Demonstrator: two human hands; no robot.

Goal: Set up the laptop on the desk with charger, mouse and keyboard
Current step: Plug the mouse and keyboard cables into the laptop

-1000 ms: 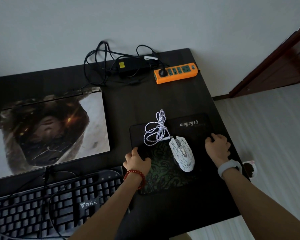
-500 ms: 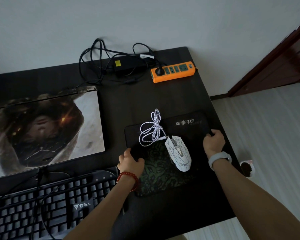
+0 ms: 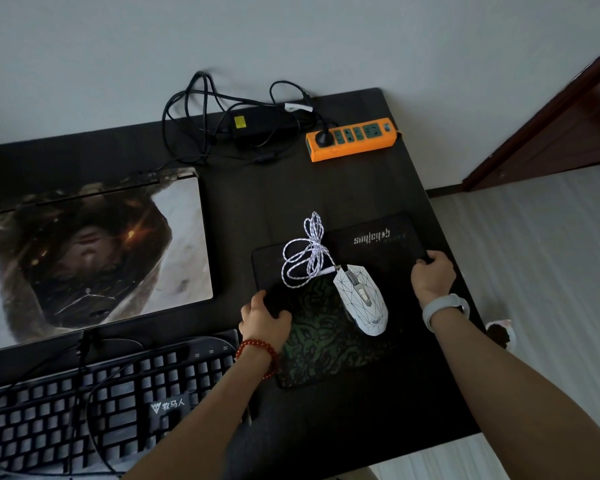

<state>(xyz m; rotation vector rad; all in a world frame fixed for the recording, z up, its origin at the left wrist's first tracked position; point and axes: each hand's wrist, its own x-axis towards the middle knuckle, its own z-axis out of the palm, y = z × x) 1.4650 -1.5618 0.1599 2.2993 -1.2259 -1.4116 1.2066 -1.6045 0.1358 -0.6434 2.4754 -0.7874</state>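
A black mouse pad (image 3: 326,348) with a green pattern lies on the dark desk (image 3: 267,188). My left hand (image 3: 264,318) grips its left edge and my right hand (image 3: 432,277) grips its right edge. A white mouse (image 3: 361,299) sits on the pad with its white braided cable (image 3: 307,254) bundled beside it. The closed laptop (image 3: 94,251), its lid covered by a picture, lies to the left. A black keyboard (image 3: 94,407) sits at the front left with its cable across it. The black charger brick (image 3: 257,124) and its cords rest at the back.
An orange power strip (image 3: 352,138) with one plug in it lies at the desk's back right corner. The desk's right edge runs just past my right hand, with pale floor (image 3: 534,271) beyond. A brown door frame (image 3: 551,126) stands at the far right.
Both hands keep their hold on the mouse pad's edges. The pad and mouse have shifted slightly away from me on the desk.
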